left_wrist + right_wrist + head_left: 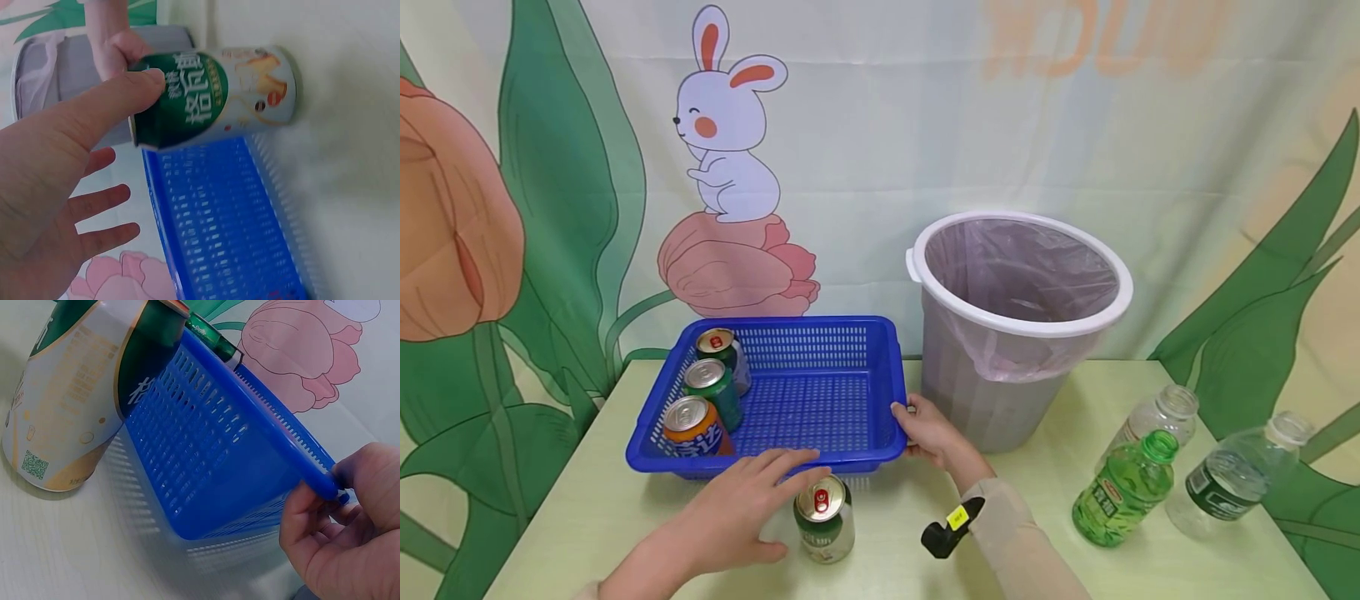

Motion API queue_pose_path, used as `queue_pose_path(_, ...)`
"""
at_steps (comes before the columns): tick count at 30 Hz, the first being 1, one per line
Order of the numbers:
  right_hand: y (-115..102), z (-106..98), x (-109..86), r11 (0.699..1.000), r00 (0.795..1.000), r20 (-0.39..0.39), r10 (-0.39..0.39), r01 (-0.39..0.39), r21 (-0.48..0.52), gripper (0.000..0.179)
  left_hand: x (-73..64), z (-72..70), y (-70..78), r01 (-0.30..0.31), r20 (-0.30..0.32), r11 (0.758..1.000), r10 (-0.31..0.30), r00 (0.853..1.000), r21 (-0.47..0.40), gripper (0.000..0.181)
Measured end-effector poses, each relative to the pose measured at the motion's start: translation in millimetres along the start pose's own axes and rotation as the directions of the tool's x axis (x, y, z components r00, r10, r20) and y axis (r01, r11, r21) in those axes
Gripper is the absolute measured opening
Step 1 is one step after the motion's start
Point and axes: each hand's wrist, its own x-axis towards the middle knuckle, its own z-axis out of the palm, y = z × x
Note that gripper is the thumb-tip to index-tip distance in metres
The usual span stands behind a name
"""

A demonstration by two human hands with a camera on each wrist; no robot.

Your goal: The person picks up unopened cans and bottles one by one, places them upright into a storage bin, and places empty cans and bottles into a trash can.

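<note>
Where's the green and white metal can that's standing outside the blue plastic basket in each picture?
Head: the green-and-white metal can is low, near the middle, beside the left hand.
Left wrist: it lies sideways across the upper middle.
Right wrist: upper left, its top cut off.
Shared landmark: the blue plastic basket, near it in all three.

The head camera looks forward and down over the table (572,525). Both wrist cameras look from much closer, tilted, and share the blue basket (219,494) and the can (250,94).
</note>
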Motion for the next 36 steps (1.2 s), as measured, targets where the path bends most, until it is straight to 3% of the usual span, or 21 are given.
queue_pose_path(10,-0.2,-1.4,-0.8,1.0,1.0,-0.001,0.002,-0.002,-0.014,0.032,14.4,10.0,13.5,-0.015,0.113,0.996,0.025,0.993,-0.091,0.094)
queue_pose_path(18,-0.4,-0.5,-2.3,1.0,1.0,-0.006,0.005,-0.005,-0.02,0.033,20.3,16.4,17.5,-0.095,0.039,0.994,0.097,0.995,-0.05,0.086)
queue_pose_path(25,-0.4,-0.4,-1.8,1.0,1.0,0.0,-0.002,0.002,-0.002,0.031,24.3,21.1,18.9,-0.114,0.007,0.992,0.114,0.993,-0.056,0.078)
queue_pose_path(30,-0.1,-1.1,-1.4,1.0,1.0,0.0,-0.002,0.002,-0.001,0.032,27.8,22.6,18.9,-0.109,0.01,0.992,0.11,0.994,-0.068,0.073)
queue_pose_path(36,0.0,-1.2,-2.0,1.0,1.0,0.006,-0.006,0.006,-0.006,0.032,32.0,23.9,18.5,-0.066,0.063,0.995,0.072,0.995,-0.08,0.07)
